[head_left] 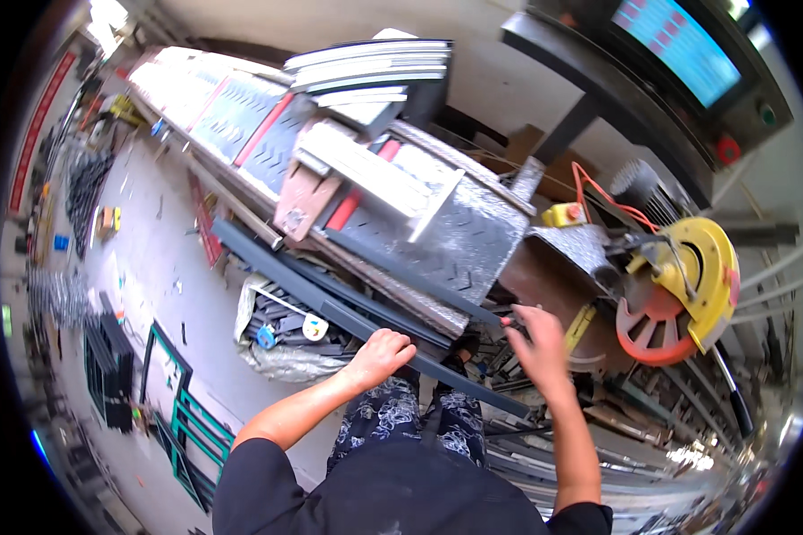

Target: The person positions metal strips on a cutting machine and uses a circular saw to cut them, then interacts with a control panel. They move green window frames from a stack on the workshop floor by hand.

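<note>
My left hand (381,359) is closed over a long dark grey profile bar (326,306). The bar slants from beside the machine bed down to the right, in front of my legs. Ahead of my body, my right hand (538,348) pinches the right end of a thinner dark strip (410,278). This strip runs along the near edge of the machine bed (486,254). A small red spot shows by my right fingertips. Blur softens that hand a little.
A yellow-and-red saw guard (687,285) with a black-handled lever stands at right. Above it hangs a lit screen panel (678,49). A whitish sack of dark offcuts (277,334) sits left of my legs. Green-edged frames (183,410) lie on the floor at left.
</note>
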Motion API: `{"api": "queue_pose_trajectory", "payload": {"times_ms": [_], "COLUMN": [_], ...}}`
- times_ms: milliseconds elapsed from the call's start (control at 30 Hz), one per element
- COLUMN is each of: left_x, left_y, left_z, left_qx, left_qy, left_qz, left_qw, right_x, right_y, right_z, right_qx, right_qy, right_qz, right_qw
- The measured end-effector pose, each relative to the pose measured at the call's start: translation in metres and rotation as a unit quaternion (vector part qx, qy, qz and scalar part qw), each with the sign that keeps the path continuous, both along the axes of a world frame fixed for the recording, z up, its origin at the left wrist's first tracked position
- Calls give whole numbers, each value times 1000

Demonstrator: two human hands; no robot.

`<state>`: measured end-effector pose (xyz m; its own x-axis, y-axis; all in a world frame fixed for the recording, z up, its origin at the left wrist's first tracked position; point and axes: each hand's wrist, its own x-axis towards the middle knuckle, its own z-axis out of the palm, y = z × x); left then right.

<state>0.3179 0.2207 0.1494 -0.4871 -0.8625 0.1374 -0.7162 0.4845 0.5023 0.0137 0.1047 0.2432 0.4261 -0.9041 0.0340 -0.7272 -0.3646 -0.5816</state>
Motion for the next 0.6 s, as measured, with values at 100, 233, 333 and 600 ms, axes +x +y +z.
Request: {"api": "queue_pose_trajectory", "payload": {"times_ms": [100,233,333,600], "left_x": [25,57,74,59], "left_y": [22,57,87,149], "left_z": [3,3,8,20], "left_qx": [-20,-38,-58,-107], "left_qy": [-4,-5,3,-26], "left_qz": [56,119,180,289], "left_qw": [998,992,982,951], "right_x": [52,95,115,100], "right_y": [-18,-32,-31,-45], "right_z": [-131,-204,-217,-221], "right_qx": [20,91,95,183], "right_qy": [132,276,257,190], "right_qz": [63,64,138,163], "right_qw": [989,955,952,951]}}
